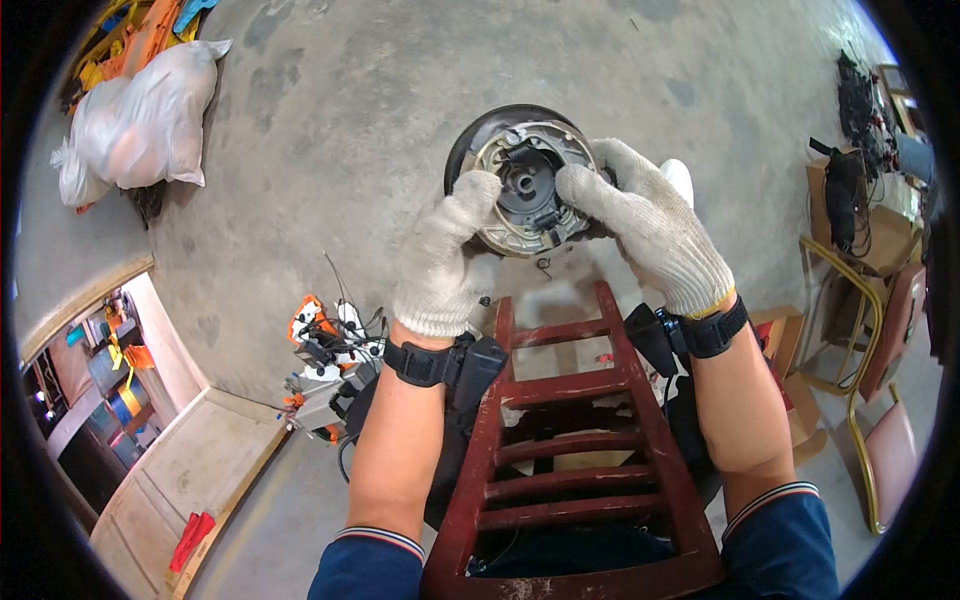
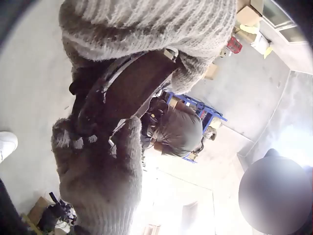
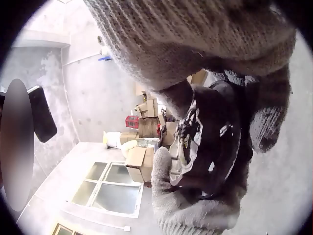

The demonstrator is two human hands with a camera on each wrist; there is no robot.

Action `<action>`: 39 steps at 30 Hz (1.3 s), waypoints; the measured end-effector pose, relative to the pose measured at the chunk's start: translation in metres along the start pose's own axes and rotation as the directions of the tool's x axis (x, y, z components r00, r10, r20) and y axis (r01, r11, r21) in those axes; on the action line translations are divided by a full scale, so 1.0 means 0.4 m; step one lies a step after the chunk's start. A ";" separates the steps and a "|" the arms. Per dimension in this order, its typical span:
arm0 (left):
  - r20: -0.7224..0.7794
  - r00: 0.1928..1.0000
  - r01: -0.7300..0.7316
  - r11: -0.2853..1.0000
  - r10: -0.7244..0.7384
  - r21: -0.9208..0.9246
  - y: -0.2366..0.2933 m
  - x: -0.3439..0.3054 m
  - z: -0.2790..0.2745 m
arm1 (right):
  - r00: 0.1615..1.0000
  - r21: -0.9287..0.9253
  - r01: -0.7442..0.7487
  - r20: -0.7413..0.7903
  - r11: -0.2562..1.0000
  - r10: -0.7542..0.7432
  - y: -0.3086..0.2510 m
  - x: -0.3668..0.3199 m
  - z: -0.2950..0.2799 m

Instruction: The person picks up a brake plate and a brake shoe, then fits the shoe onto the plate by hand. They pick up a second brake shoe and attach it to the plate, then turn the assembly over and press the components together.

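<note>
Both hands, in off-white knitted gloves, hold a round drum brake assembly [image 1: 526, 186] in front of the body. Its inner side, with curved brake shoes, springs and a central hub, faces up in the head view. My left hand [image 1: 445, 250] grips the left rim, thumb laid over the edge. On the opposite rim, my right hand [image 1: 655, 225] grips with its thumb near the shoe. A coil spring [image 3: 184, 134] shows on the assembly in the right wrist view. In the left wrist view the dark drum [image 2: 137, 85] sits between the gloves; most fingers are hidden beneath it.
A dark red slatted wooden frame [image 1: 570, 388] stands close below the hands. White-and-orange equipment with cables [image 1: 335, 335] lies left of it. A stuffed white plastic bag [image 1: 145, 125] rests far left, metal-framed chairs [image 1: 890, 440] at right. Another person [image 2: 181, 129] is in the background.
</note>
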State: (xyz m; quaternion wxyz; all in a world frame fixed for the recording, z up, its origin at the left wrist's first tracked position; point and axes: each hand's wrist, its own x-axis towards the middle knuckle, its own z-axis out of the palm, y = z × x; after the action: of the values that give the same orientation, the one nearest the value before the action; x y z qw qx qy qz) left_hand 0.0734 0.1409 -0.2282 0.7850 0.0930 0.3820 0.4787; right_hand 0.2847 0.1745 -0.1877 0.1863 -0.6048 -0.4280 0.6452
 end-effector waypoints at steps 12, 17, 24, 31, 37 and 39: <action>-0.005 0.977 -0.170 0.798 0.212 0.578 0.011 0.003 0.032 | 0.981 0.018 0.192 -0.032 0.981 -0.191 -0.010 -0.001 -0.011; 0.035 0.972 -0.208 0.774 0.234 0.598 0.022 -0.010 0.042 | 0.966 0.044 0.257 -0.053 0.965 -0.254 0.011 0.007 -0.004; 0.019 0.972 -0.192 0.736 0.236 0.649 0.026 -0.014 0.059 | 0.958 0.025 0.283 -0.051 0.959 -0.282 -0.015 -0.008 0.001; 0.152 0.895 -0.338 0.415 0.420 0.845 -0.005 0.002 0.020 | 0.885 -0.166 0.455 -0.024 0.875 -0.465 0.027 0.009 0.015; 0.221 0.866 -0.373 0.286 0.448 0.883 0.000 0.001 0.014 | 0.840 -0.220 0.532 0.010 0.818 -0.543 0.031 0.017 0.010; 0.210 0.872 -0.364 0.298 0.442 0.883 0.002 0.000 0.014 | 0.812 -0.258 0.565 0.007 0.784 -0.583 0.033 0.018 0.011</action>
State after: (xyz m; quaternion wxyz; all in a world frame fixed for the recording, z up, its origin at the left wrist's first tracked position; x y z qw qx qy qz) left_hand 0.0767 0.1424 -0.2240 0.4480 0.5747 0.5699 0.3798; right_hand 0.2828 0.1709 -0.2030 0.3120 -0.4875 -0.6618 0.4766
